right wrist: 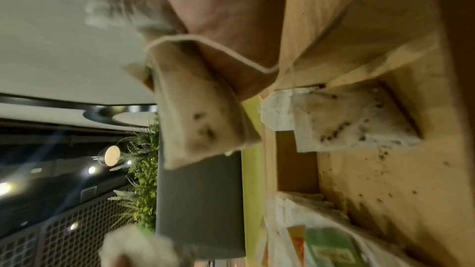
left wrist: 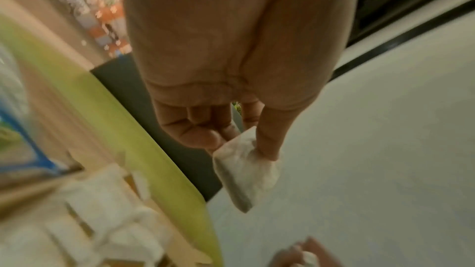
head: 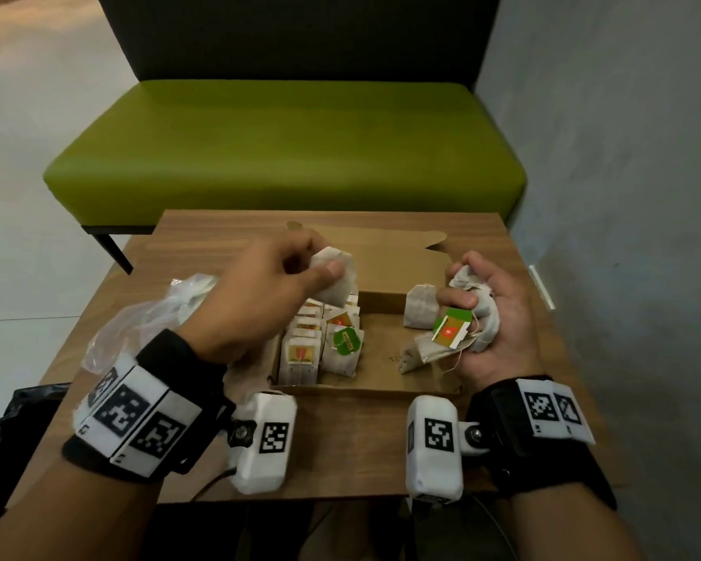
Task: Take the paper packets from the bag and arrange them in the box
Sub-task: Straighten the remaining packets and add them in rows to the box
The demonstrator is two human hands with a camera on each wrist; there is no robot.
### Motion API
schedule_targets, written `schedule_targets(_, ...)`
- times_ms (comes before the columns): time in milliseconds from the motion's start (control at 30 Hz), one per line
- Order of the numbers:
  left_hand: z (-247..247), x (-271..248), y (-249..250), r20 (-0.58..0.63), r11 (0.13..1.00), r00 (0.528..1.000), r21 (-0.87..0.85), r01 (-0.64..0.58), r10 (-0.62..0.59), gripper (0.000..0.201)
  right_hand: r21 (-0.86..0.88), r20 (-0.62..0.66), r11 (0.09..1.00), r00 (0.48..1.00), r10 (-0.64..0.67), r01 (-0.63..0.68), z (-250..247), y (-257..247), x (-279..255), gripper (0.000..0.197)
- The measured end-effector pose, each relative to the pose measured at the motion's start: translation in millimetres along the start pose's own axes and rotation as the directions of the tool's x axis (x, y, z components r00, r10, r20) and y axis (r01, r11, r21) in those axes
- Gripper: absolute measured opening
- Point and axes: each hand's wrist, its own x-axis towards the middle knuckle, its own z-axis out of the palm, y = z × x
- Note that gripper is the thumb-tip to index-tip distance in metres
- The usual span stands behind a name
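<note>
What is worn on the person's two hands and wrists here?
Both hands are bare. Each wrist carries a black strap with white blocks printed with black square markers, left wrist band and right wrist band. A white camera housing hangs off each; dark cables trail below.

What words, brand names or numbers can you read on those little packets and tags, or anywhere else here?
Nothing can be read with certainty.
Green round tag on a packet in the box: print too small.
Green and orange tag in the right hand: a logo, no legible words.
Green label in the right wrist view: blurred.
Wrist bands: black-and-white code squares, no words.
</note>
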Motion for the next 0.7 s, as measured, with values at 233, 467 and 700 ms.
schedule_targets(233,24,3,17,0.097,0.982,0.995,-0.191,-0.011,0.030,0.014,-0.171,0.148,0.985,0.988,0.047,-0.021,12,16,0,0.008)
schedule_targets(467,24,8,14,0.039,0.946,0.999,-0.323,0.018,-0.005,0.008,-0.478,0.233,0.877,0.958,0.168,-0.038,22,23,-1,0.041)
schedule_targets(700,18,11,19,-0.058,0.928,0.998,-0.369,-0.049,0.030,0.006,-0.631,0.288,0.776,0.933,0.215,0.016,31,31,-10,0.013)
